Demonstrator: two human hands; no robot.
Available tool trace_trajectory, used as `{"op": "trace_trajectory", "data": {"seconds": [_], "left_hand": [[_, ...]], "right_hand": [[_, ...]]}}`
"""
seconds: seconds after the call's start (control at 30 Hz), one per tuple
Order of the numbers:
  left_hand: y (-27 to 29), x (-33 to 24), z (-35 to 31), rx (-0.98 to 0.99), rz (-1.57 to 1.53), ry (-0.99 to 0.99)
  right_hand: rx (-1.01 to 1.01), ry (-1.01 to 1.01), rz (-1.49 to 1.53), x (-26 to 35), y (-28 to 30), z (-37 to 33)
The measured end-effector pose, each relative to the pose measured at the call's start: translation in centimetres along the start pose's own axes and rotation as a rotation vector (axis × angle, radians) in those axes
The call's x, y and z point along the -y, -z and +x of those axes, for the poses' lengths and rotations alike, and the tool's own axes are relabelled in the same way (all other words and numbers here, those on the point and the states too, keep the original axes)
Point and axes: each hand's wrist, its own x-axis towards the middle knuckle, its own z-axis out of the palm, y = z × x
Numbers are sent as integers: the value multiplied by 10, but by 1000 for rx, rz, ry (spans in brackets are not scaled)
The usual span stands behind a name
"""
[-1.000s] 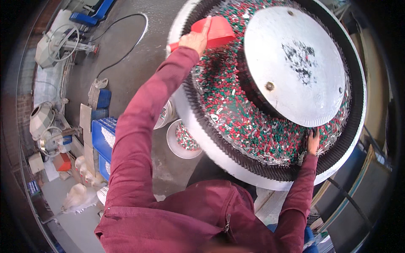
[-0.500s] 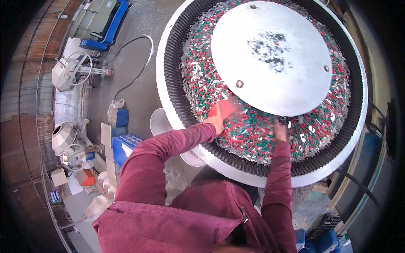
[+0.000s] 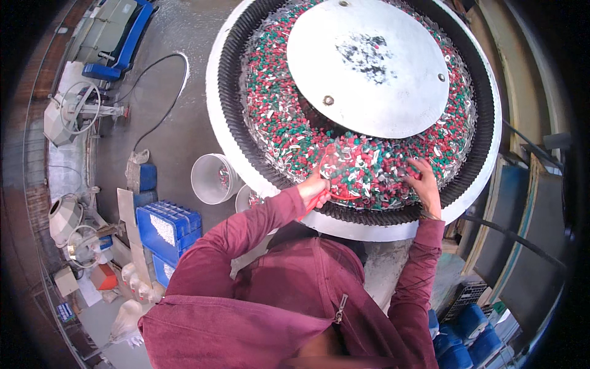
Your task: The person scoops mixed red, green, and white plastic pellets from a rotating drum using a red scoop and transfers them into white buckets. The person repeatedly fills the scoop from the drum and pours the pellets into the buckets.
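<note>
In front of me is a large round tub [image 3: 215, 104] with a white rim and a ribbed black inner wall. Loose red and green pellets [image 3: 273, 123], mixed with small pale metal-looking pieces, fill its ring. Closed around the handle of a red scoop [image 3: 345, 197], my left hand [image 3: 314, 187] is at the tub's near side. A heap of pellets and pale pieces lies in the scoop and hides most of it. To the right of the heap, my right hand [image 3: 425, 187] has its fingers apart, with the tips close to the pellets. A round white cover [image 3: 381, 92] sits over the tub's centre.
Left of the tub stand a white bucket [image 3: 209, 184] and part of another white container [image 3: 243, 198]. Farther left are stacked blue crates [image 3: 166, 227] with white contents. A black hose [image 3: 150, 71] curves across the floor. Blue containers [image 3: 455, 344] stand at lower right.
My left hand has drawn the red scoop toward the near rim, and it now carries a heap. My right hand has come up out of the pellets, fingers spread. The whole view has shifted.
</note>
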Motion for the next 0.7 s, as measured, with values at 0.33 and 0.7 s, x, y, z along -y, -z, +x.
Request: {"op": "trace_trajectory", "data": {"seconds": [0.33,0.7], "left_hand": [[57,15,-130,51,-372,-237],[223,52,-264,-236,-763,-612]], "right_hand": [[-182,-11,-382,-63,-8,-13],[-45,94,-549,-30,-40,51]]}}
